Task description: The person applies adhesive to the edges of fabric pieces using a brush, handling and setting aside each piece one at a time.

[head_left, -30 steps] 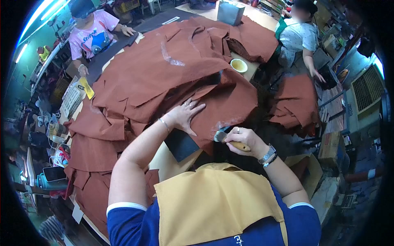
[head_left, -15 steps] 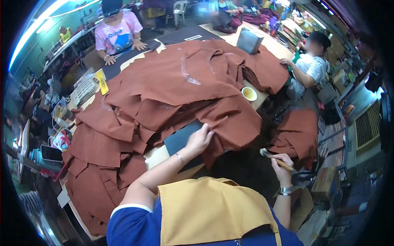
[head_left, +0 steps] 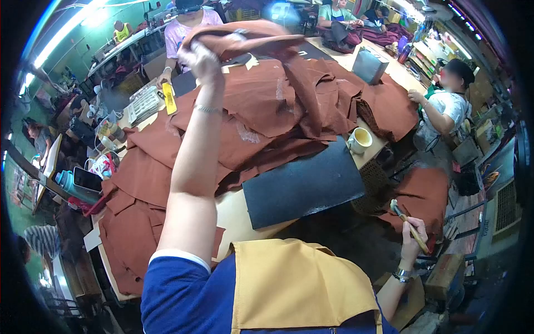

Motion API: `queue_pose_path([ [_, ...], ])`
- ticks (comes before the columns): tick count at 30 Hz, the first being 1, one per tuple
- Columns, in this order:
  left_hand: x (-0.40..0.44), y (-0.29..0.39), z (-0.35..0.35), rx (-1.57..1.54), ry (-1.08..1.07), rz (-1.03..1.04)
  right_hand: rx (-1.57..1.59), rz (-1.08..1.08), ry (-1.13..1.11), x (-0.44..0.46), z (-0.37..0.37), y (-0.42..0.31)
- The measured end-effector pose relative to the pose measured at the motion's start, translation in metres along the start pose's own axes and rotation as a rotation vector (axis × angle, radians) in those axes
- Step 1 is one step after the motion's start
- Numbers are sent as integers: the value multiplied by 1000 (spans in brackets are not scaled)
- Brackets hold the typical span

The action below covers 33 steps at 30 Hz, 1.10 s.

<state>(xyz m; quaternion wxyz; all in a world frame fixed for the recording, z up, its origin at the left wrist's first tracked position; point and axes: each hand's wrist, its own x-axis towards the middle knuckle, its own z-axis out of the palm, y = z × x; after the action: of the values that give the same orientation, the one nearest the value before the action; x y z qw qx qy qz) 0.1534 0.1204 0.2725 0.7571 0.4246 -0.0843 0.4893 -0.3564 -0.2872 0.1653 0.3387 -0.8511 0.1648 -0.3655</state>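
Raised at the upper left, my left hand (head_left: 204,65) is closed on a reddish-brown fabric piece (head_left: 256,43), which hangs bunched and blurred above the pile. My right hand (head_left: 413,236) grips a wooden-handled brush (head_left: 409,222) at the lower right, bristles up, away from the fabric pile. Below the pile of reddish-brown fabric (head_left: 256,106) lies a flat dark board (head_left: 303,182), its surface uncovered. A cup with yellowish contents (head_left: 360,140) stands just beyond the board's right end.
A grey metal block (head_left: 369,65) rests at the back of the table. One person (head_left: 453,106) is at the right, another (head_left: 183,33) behind the raised fabric. More brown fabric (head_left: 420,195) lies at the right. A phone (head_left: 87,179) is at the left.
My left hand has lifted the fabric piece off the dark board and swung it up and away over the pile. My right hand has moved right and down with the brush. The view has shifted.
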Motion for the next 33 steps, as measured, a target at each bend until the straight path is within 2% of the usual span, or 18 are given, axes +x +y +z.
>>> queue_pose_path([
  [1,-10,10,-19,-41,-15,-72,19,3,-1,0,1,-1],
  [2,-13,-14,-47,45,-45,12,18,-15,-15,1,2,0],
  [5,-58,-57,-130,452,-130,26,-8,-83,-62,9,10,0],
  [9,-119,-55,-209,798,-347,-265,-27,-163,-152,21,33,-8],
  [10,-130,-59,-229,854,-425,-237,-31,-237,-182,24,38,0],
  [13,-152,16,-234,735,-471,-304,-9,-83,-291,32,52,5],
  [14,-162,24,-248,905,-551,-123,24,-82,-277,35,60,11],
  [15,-166,65,-248,548,-565,-476,55,-73,-256,38,70,15],
  [17,-167,128,-260,747,-746,-345,27,-106,-300,48,88,5],
  [19,-165,163,-285,884,-750,-106,33,-152,-338,55,102,-3],
  [21,-155,188,-315,1061,-561,2,80,-217,-380,62,117,-14],
  [22,-147,199,-337,1254,-521,0,8,-455,-367,68,124,-20],
  [23,-134,213,-357,1397,-507,-120,55,-335,-369,70,129,-29],
  [24,-140,217,-379,1820,-394,-237,100,-214,-368,69,134,-39],
  [25,-133,222,-401,1965,-317,-406,145,-92,-366,68,140,-47],
  [27,-121,239,-431,2084,-281,-594,237,-118,-403,72,151,-50],
  [29,-122,246,-454,2017,-329,-477,275,-166,-468,78,159,-41],
  [33,-126,235,-478,1880,-207,-346,256,-173,-515,74,171,-48],
])
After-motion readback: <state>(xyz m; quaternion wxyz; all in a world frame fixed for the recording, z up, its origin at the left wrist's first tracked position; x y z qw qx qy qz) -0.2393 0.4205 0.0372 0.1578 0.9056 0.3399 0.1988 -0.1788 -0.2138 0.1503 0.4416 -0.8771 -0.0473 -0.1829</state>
